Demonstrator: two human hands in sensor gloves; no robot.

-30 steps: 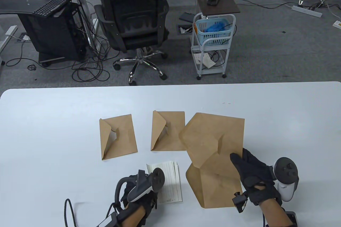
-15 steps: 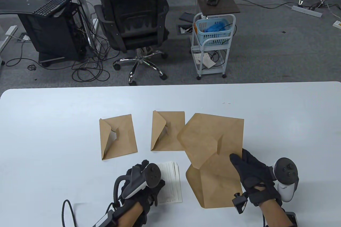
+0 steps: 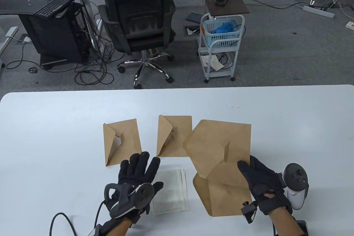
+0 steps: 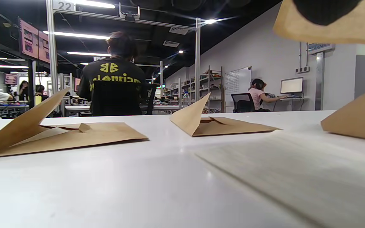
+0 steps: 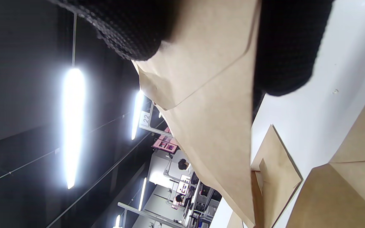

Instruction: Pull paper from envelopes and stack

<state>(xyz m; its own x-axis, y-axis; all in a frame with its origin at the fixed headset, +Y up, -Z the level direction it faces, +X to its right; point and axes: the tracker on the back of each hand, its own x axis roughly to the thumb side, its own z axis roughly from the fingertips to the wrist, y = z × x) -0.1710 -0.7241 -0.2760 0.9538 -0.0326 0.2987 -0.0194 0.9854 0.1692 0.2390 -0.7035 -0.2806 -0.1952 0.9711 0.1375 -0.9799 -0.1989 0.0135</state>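
Observation:
A stack of lined white paper (image 3: 173, 190) lies on the table near the front; it also shows in the left wrist view (image 4: 296, 171). My left hand (image 3: 138, 171) is open, palm down, fingers spread, low over the stack's left edge and holds nothing. My right hand (image 3: 247, 165) pinches the right edge of a large brown envelope (image 3: 218, 144) and holds it lifted, flap pointing left; its gloved fingers (image 5: 284, 47) clamp that envelope (image 5: 208, 95). Another large brown envelope (image 3: 225, 196) lies flat beneath it.
Two smaller brown envelopes with raised flaps lie behind the paper, one at the left (image 3: 121, 142) and one in the middle (image 3: 174, 136); both show in the left wrist view (image 4: 59, 136) (image 4: 220, 125). The white table (image 3: 55, 125) ends just behind them.
My left hand has uncurled and slid left and forward off the paper stack, fingers now spread. The right hand's lifted envelope has shifted slightly left.

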